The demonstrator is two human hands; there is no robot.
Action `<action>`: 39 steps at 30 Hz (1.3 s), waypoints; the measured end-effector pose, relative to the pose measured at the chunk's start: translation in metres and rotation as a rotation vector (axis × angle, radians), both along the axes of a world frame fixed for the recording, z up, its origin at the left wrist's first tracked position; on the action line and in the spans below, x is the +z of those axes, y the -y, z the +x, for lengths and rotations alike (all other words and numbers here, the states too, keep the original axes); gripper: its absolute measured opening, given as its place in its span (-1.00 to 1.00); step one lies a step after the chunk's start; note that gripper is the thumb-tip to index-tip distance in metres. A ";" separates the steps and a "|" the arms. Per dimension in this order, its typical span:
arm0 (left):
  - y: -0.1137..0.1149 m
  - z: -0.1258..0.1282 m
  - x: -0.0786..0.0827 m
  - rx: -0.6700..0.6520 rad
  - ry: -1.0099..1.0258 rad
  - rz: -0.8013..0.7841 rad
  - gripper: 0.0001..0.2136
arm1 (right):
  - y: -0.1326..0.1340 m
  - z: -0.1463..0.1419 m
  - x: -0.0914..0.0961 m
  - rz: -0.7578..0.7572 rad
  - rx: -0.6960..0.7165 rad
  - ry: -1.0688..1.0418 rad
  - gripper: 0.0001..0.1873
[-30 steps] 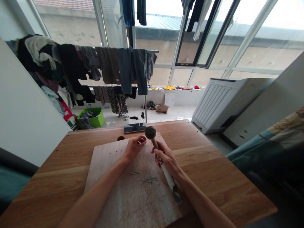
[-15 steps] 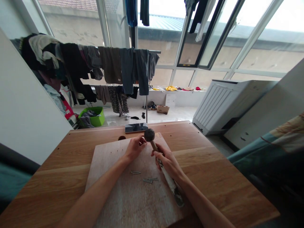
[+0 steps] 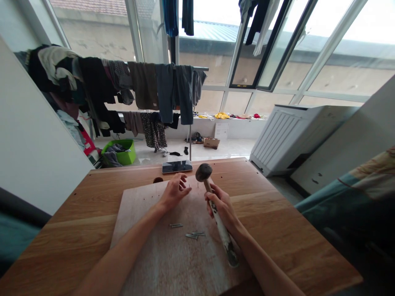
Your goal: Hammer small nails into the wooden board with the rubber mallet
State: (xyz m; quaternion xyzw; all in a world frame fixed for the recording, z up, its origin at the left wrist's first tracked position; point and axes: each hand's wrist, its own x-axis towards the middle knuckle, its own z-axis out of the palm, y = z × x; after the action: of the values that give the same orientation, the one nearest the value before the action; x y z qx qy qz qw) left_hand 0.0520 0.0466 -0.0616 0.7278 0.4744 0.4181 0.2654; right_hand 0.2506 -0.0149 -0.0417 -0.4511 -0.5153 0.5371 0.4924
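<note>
My right hand (image 3: 221,204) is wrapped round the pale, worn handle of a mallet (image 3: 204,172), whose dark rounded head is raised over the far part of a whitish wooden board (image 3: 160,263). Fingers parted, my left hand (image 3: 175,192) hovers at the board's far side with nothing visibly gripped. Just beyond its thumb, a thin nail (image 3: 189,185) appears to stand upright, and a second upright nail (image 3: 198,184) is near the mallet head. Several loose nails (image 3: 195,235) lie on the board's middle, with a smaller group of nails (image 3: 175,225) to their left.
Under the board is a wooden table (image 3: 277,230). A phone or tablet (image 3: 177,166) lies at its far edge, near a small brown round object (image 3: 158,180). Beyond stand a laundry rack (image 3: 200,68), a green basket (image 3: 128,154) and a white ribbed appliance (image 3: 277,135).
My right hand has moved the mallet right, away from my left hand. My left fingers have spread apart and drawn back slightly, leaving the upright nails visible.
</note>
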 end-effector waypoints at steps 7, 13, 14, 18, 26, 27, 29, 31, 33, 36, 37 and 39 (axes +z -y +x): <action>0.035 -0.019 0.057 -0.452 -0.538 -0.168 -0.87 | -0.016 0.014 -0.010 -0.118 -0.062 0.121 -0.65; 0.069 -0.014 0.061 -0.400 -0.801 -0.087 -0.74 | -0.019 0.015 -0.017 -0.120 -0.045 0.132 -0.56; 0.071 -0.013 0.059 -0.391 -0.819 -0.072 -0.73 | -0.019 0.015 -0.017 -0.119 -0.045 0.132 -0.56; 0.074 -0.008 0.055 -0.404 -0.855 -0.065 -0.74 | -0.018 0.015 -0.017 -0.121 -0.038 0.133 -0.59; 0.059 -0.015 0.068 -0.419 -0.802 -0.084 -0.84 | -0.020 0.016 -0.019 -0.105 -0.032 0.127 -0.60; 0.054 -0.018 0.067 -0.404 -0.754 -0.068 -0.83 | -0.020 0.016 -0.019 -0.105 -0.031 0.128 -0.61; 0.042 -0.025 0.061 -0.350 -0.653 -0.025 -0.81 | -0.019 0.016 -0.019 -0.101 -0.028 0.131 -0.62; 0.029 -0.031 0.050 -0.266 -0.559 0.019 -0.79 | -0.019 0.016 -0.018 -0.095 -0.027 0.136 -0.64; 0.019 -0.035 0.037 -0.196 -0.479 0.048 -0.77 | -0.019 0.016 -0.018 -0.093 -0.027 0.140 -0.64; 0.012 -0.036 0.020 -0.158 -0.405 0.056 -0.78 | -0.019 0.016 -0.018 -0.095 -0.031 0.140 -0.59; 0.011 -0.036 0.017 -0.147 -0.400 0.067 -0.80 | -0.019 0.016 -0.018 -0.097 -0.033 0.140 -0.57; 0.012 -0.034 0.013 -0.130 -0.416 0.109 -0.82 | -0.020 0.016 -0.018 -0.101 -0.034 0.144 -0.56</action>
State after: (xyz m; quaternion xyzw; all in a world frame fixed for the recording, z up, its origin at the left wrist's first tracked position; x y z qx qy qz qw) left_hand 0.0184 0.0347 -0.0484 0.8407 0.4478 0.2659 0.1484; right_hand 0.2664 0.0049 -0.0600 -0.5214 -0.5139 0.5202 0.4399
